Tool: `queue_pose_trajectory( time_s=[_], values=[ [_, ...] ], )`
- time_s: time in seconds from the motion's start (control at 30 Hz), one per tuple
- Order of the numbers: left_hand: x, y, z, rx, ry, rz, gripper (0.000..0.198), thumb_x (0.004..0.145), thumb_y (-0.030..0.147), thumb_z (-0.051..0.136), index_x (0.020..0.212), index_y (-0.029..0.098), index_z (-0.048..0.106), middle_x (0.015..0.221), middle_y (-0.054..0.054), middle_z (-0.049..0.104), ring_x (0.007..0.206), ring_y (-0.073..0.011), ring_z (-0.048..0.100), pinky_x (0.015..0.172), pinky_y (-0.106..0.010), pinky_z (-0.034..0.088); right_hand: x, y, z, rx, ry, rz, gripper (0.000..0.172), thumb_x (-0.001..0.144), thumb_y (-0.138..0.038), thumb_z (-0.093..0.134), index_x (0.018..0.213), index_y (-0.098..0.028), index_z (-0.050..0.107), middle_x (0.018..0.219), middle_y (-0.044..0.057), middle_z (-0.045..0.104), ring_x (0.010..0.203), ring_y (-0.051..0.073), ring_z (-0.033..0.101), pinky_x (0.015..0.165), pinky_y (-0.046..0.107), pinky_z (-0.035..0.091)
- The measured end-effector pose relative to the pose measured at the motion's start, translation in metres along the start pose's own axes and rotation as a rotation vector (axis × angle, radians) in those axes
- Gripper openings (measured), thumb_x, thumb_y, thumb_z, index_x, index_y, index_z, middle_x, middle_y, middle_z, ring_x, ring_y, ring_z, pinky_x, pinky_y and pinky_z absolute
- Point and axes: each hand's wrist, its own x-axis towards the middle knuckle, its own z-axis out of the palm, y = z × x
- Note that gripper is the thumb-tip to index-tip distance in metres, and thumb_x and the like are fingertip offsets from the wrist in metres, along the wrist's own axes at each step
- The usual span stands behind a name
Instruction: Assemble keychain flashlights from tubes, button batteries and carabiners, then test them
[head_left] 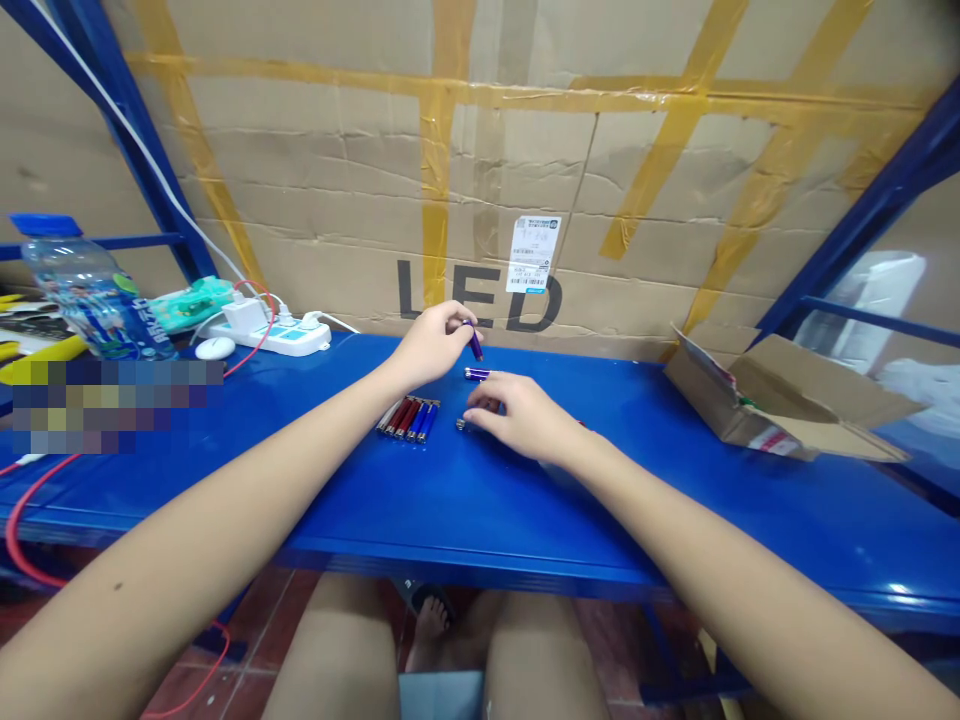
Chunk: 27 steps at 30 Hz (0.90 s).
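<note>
While you sit with your arms reaching forward, big brown cardboard (337, 200) stands like a wall behind both of your hands, with yellow tape and the letters LED on it. Under your hands is the blue table (480, 510). Well to the right of your right hand sits a small open box (720, 400) with its flaps up. Far to the left of your left hand is a bottle (97, 290) with a blue cap, and nearer that hand is a white power strip (289, 336) with plugs in it. Your right hand (517, 412) is low over the table, its fingers half curled, with a gap between thumb and fingers; you cannot tell if it has hold of anything. Your left hand (439, 345) is nearly closed, pinching a dark purple tube (475, 346) that tilts down from its fingertips. A row of tubes (409, 418), some red and some blue, lies side by side between your left forearm and right hand. One more purple tube (475, 374) lies just past your right fingers. A tiny shiny bit (460, 425) is by your right thumb.
</note>
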Motion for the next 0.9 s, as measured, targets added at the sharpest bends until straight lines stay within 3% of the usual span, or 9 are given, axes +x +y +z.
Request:
queue_pose_trajectory(
  time_s=[0.13,0.27,0.33,0.47,0.6,0.77,0.9],
  values=[
    [0.0,-0.005,0.003,-0.114,-0.018,-0.065,0.016,0.09,0.009,0.047,0.098,0.016,0.058,0.084,-0.005,0.064,0.078,-0.014,0.063,0.066,-0.029,0.056,0.003,-0.01,0.017,-0.082,-0.118,-0.116,0.014,0.092,-0.021,0.061,0.092,-0.015,0.074,0.092,0.01,0.069,0.085,0.02,0.062,0.082,0.033,0.047],
    [-0.003,-0.006,0.007,-0.201,-0.113,-0.069,0.019,0.091,0.009,0.047,0.102,0.017,0.06,0.085,-0.004,0.057,0.081,-0.0133,0.059,0.064,-0.028,0.058,0.004,-0.003,0.013,-0.007,-0.158,-0.081,0.012,0.087,-0.012,0.063,0.086,-0.016,0.075,0.09,0.009,0.072,0.085,0.02,0.063,0.081,0.033,0.047],
    [-0.004,-0.008,0.008,-0.213,-0.154,-0.034,0.018,0.09,0.011,0.05,0.103,0.017,0.061,0.083,-0.003,0.056,0.081,-0.0135,0.058,0.066,-0.028,0.058,0.002,0.005,0.002,0.088,-0.122,0.015,0.009,0.084,-0.012,0.066,0.083,-0.018,0.073,0.087,0.006,0.074,0.08,0.019,0.064,0.078,0.033,0.047],
    [-0.006,-0.011,0.01,-0.135,-0.21,-0.023,0.017,0.089,0.016,0.057,0.104,0.014,0.064,0.09,-0.006,0.063,0.075,-0.0132,0.061,0.068,-0.031,0.057,-0.001,0.022,-0.029,0.283,0.171,0.197,0.006,0.08,-0.024,0.07,0.078,-0.019,0.07,0.077,0.004,0.072,0.072,0.018,0.063,0.069,0.032,0.048],
    [-0.012,-0.008,0.014,0.0,-0.288,-0.016,0.02,0.089,0.023,0.059,0.104,0.013,0.067,0.098,-0.008,0.069,0.069,-0.013,0.063,0.07,-0.033,0.055,0.0,0.031,-0.046,0.325,0.366,0.243,0.011,0.077,-0.029,0.07,0.075,-0.018,0.068,0.069,0.003,0.067,0.064,0.016,0.057,0.063,0.031,0.045],
    [-0.022,0.001,0.021,0.142,-0.318,0.088,0.015,0.087,0.025,0.061,0.096,0.015,0.069,0.092,-0.005,0.073,0.082,-0.0153,0.064,0.08,-0.032,0.05,0.0,0.033,-0.04,0.295,0.313,0.204,0.007,0.079,-0.024,0.064,0.078,-0.018,0.068,0.071,0.003,0.067,0.066,0.016,0.057,0.065,0.031,0.045],
    [-0.026,0.001,0.025,0.118,-0.356,0.116,0.01,0.088,0.025,0.059,0.09,0.016,0.064,0.08,-0.002,0.069,0.072,-0.0133,0.062,0.071,-0.029,0.049,-0.001,0.034,-0.037,0.302,0.227,0.19,0.005,0.078,-0.021,0.062,0.076,-0.018,0.066,0.069,0.002,0.066,0.065,0.015,0.057,0.063,0.03,0.044]
  ],
)
